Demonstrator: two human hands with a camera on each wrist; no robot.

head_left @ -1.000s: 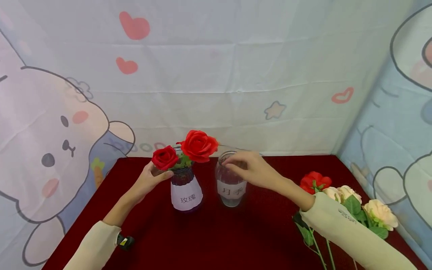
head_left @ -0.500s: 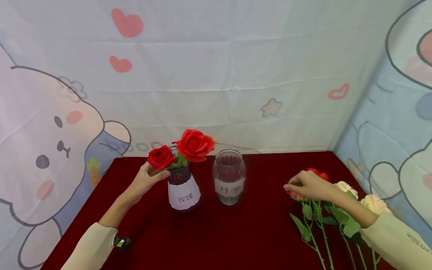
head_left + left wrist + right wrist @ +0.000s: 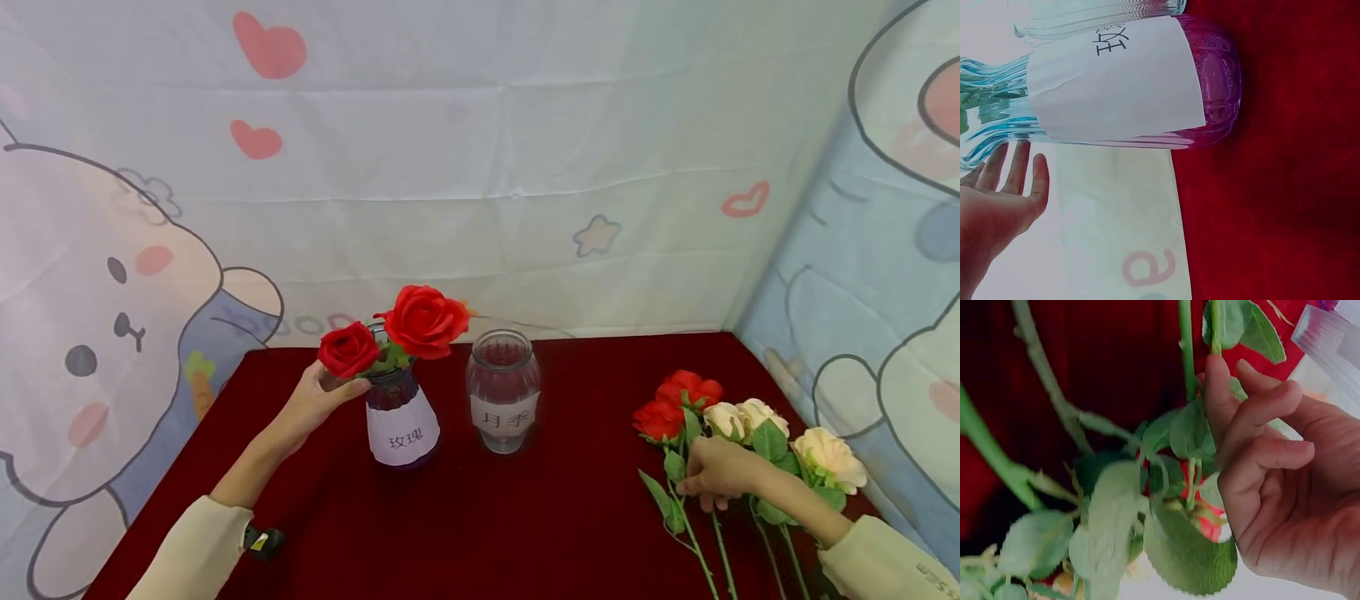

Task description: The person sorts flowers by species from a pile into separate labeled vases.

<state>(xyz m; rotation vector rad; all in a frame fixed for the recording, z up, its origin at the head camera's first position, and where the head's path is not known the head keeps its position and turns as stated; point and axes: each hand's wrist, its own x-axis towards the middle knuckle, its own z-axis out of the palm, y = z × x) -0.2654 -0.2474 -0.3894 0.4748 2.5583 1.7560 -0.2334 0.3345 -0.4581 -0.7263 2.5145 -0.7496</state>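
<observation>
My left hand [image 3: 311,404] holds the neck of a glass vase [image 3: 405,433] with a white label, thumb on the near side. Two red roses [image 3: 426,322] stand in that vase, one bloom hiding part of my fingers. In the left wrist view the fingertips meet the neck of the vase [image 3: 1216,81], whose base is purple. At the right, my right hand [image 3: 716,475] pinches the stem of a red rose [image 3: 660,421] just below its leaves. The right wrist view shows thumb and forefinger at the green stem [image 3: 1215,331], other fingers bent loosely.
A clear glass jar [image 3: 504,408] with a white label stands right of the vase. Beside my right hand lie another red rose [image 3: 688,388] and several cream roses [image 3: 828,458], stems toward me. Behind the red tablecloth [image 3: 525,533] hangs a printed curtain [image 3: 450,167].
My right hand has left the jar's mouth, moved right and come down onto the rose stems, now pinching one. My left hand has stayed at the vase neck.
</observation>
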